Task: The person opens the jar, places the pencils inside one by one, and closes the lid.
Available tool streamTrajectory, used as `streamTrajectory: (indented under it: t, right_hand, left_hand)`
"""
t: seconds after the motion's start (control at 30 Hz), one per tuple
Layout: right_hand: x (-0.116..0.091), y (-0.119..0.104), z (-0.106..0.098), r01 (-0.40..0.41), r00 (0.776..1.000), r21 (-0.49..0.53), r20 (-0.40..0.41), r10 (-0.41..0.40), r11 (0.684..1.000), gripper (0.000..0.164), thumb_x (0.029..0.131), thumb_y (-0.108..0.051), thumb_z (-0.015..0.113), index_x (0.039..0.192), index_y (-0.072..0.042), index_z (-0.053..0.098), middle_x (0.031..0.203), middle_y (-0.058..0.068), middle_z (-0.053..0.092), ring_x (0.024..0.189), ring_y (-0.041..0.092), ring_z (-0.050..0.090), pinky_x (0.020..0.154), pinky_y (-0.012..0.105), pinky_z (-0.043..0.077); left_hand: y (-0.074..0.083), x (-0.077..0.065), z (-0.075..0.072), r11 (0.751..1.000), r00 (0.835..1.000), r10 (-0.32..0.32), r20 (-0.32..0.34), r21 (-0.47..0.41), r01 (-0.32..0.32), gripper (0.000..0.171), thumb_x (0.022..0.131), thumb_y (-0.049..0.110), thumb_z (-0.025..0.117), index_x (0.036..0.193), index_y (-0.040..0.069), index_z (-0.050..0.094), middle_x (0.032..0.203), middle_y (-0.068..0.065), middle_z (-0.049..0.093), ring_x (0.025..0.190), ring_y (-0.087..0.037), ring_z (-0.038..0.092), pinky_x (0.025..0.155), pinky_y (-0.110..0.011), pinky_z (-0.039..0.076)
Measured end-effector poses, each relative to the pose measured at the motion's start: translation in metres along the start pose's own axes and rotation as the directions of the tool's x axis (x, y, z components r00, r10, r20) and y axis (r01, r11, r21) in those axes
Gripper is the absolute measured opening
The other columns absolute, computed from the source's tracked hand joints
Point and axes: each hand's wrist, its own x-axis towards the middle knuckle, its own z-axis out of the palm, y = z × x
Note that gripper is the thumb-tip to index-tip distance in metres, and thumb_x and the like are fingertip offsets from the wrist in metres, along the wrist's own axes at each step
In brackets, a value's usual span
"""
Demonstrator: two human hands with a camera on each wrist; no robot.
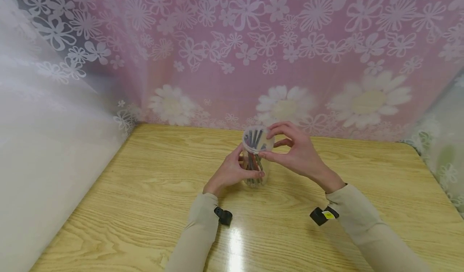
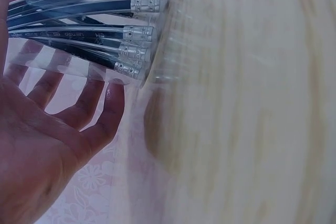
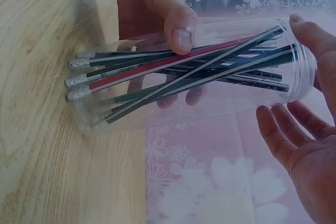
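Note:
A clear plastic jar [image 1: 266,168] stands on the wooden table, with a round see-through lid [image 1: 258,138] on its top. Inside it are several pencils [image 3: 152,72], mostly dark with one red, their metal-capped ends at the bottom. My left hand [image 1: 232,169] grips the jar's side, its thumb across the front and the other fingers behind, as the left wrist view also shows. Around the lid's rim curl the thumb and fingers of my right hand [image 1: 298,151]. Whether the lid is loose on the jar cannot be told.
The wood-grained table [image 1: 163,207] spreads on both sides of the jar. Behind it hangs a pink flowered curtain [image 1: 217,62], and pale sheeting [image 1: 65,143] borders the left side. Dark wrist cameras [image 1: 223,216] are strapped over both sleeves.

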Motion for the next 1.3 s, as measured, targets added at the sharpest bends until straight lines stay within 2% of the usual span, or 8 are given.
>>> streamTrajectory:
  t: [0.2,0.33,0.57,0.7,0.8,0.93,1.07,1.3]
  right_hand:
    - [-0.0004,0.0007,-0.0014,-0.026,0.997,-0.011,0.067,0.026,1.000,0.059,0.080,0.001,0.085,0.135,-0.004,0.063,0.148,0.013,0.056,0.123,0.023,0.060,0.084,0.028,0.060]
    - [0.0017,0.0006,-0.0006,-0.025,0.995,-0.029,0.093,0.027,0.999,0.056,0.082,0.000,0.083,0.134,-0.005,0.064,0.149,0.014,0.056,0.127,0.031,0.060,0.086,0.032,0.061]
    - [0.0065,-0.0036,0.0034,-0.037,0.998,-0.118,0.050,0.043,0.992,0.053,0.077,-0.013,0.091,0.124,-0.009,0.068,0.123,0.008,0.059,0.109,0.021,0.061,0.081,0.038,0.062]
    - [0.0055,-0.0042,0.0025,-0.053,0.996,-0.069,0.063,0.057,0.996,0.059,0.081,-0.008,0.087,0.133,-0.007,0.062,0.136,0.010,0.056,0.116,0.027,0.061,0.083,0.034,0.060]
    - [0.0029,-0.0022,0.0006,-0.068,0.995,-0.010,0.078,0.069,0.998,0.052,0.086,-0.001,0.079,0.134,-0.005,0.061,0.148,0.012,0.054,0.124,0.028,0.060,0.085,0.027,0.058]
    - [0.0021,0.0004,0.0004,-0.058,0.997,-0.024,0.058,0.059,0.998,0.042,0.085,-0.002,0.081,0.124,-0.004,0.065,0.136,0.010,0.060,0.116,0.016,0.060,0.084,0.029,0.060]
    - [0.0033,0.0009,0.0028,-0.042,0.999,-0.096,0.025,0.044,0.994,0.054,0.077,-0.009,0.090,0.123,-0.006,0.062,0.121,0.008,0.057,0.107,0.016,0.059,0.082,0.034,0.061]
    - [0.0001,-0.0027,0.0013,-0.096,0.995,0.011,0.039,0.095,0.995,0.059,0.085,0.003,0.077,0.139,-0.005,0.053,0.140,0.011,0.053,0.119,0.028,0.060,0.086,0.025,0.057]
  left_hand:
    - [-0.0001,-0.0004,0.0000,1.000,1.000,0.011,-0.002,0.013,-0.011,0.104,0.077,0.045,0.089,0.154,0.058,0.021,0.145,0.003,0.055,0.124,-0.021,0.061,0.098,-0.049,0.053]
    - [0.0005,-0.0013,0.0000,1.000,1.000,0.008,-0.005,0.025,-0.008,0.105,0.077,0.047,0.089,0.154,0.059,0.019,0.146,0.003,0.054,0.124,-0.021,0.060,0.100,-0.050,0.052]
    - [-0.0007,-0.0004,-0.0003,1.000,1.000,0.020,0.001,0.021,-0.020,0.099,0.078,0.048,0.088,0.152,0.060,0.023,0.144,0.008,0.054,0.123,-0.020,0.059,0.095,-0.047,0.052]
    - [-0.0013,0.0003,-0.0002,1.000,1.000,0.025,0.002,0.018,-0.025,0.099,0.078,0.047,0.088,0.152,0.060,0.024,0.142,0.007,0.057,0.121,-0.019,0.061,0.096,-0.047,0.053]
    - [-0.0013,0.0002,-0.0004,1.000,1.000,0.019,-0.001,0.015,-0.019,0.101,0.078,0.047,0.088,0.153,0.059,0.022,0.141,0.005,0.057,0.122,-0.019,0.061,0.099,-0.048,0.052]
    - [0.0004,-0.0002,-0.0012,1.000,1.000,0.013,-0.001,0.012,-0.013,0.101,0.078,0.046,0.088,0.153,0.059,0.022,0.141,0.005,0.058,0.123,-0.019,0.061,0.100,-0.049,0.052]
    - [0.0022,-0.0008,-0.0011,1.000,1.000,0.010,0.000,0.015,-0.010,0.100,0.077,0.048,0.088,0.152,0.060,0.024,0.141,0.006,0.057,0.123,-0.019,0.060,0.098,-0.048,0.052]
    - [0.0012,-0.0015,0.0002,1.000,1.000,0.007,-0.010,0.026,-0.006,0.103,0.075,0.049,0.089,0.154,0.058,0.023,0.145,0.003,0.055,0.126,-0.022,0.059,0.103,-0.052,0.051]
